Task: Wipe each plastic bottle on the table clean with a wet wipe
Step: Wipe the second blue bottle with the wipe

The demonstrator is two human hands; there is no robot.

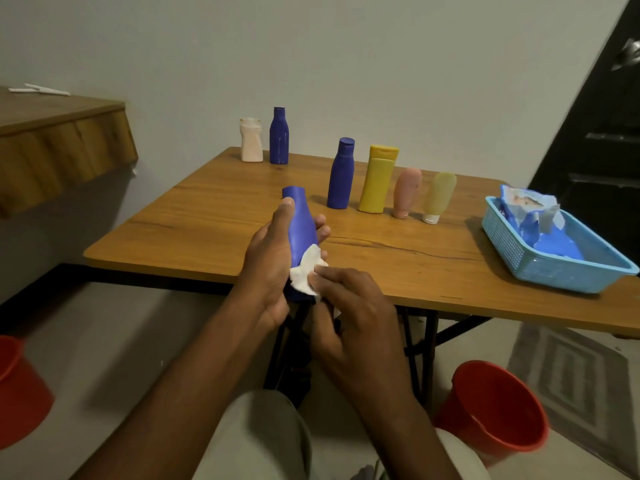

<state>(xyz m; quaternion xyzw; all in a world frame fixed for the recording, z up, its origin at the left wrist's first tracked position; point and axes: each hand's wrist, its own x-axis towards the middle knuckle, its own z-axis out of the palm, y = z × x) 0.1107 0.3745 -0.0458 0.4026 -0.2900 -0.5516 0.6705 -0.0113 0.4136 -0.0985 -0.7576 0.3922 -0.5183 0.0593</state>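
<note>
My left hand [268, 261] grips a blue plastic bottle [300, 227], held tilted above the table's front edge. My right hand [349, 306] pinches a white wet wipe [306, 271] and presses it against the bottle's lower part. On the wooden table [214, 216] stands a row: a blue bottle [341, 173], a yellow bottle [378, 179], a pink tube [406, 192] and a pale yellow tube [438, 197]. At the far edge stand a white bottle [251, 140] and a blue bottle [279, 136].
A light blue basket [540, 268] with a wet wipe pack [531, 206] sits at the table's right. Red buckets stand on the floor at the left [17, 393] and right [495, 410]. A wooden shelf [59, 143] juts out at the left.
</note>
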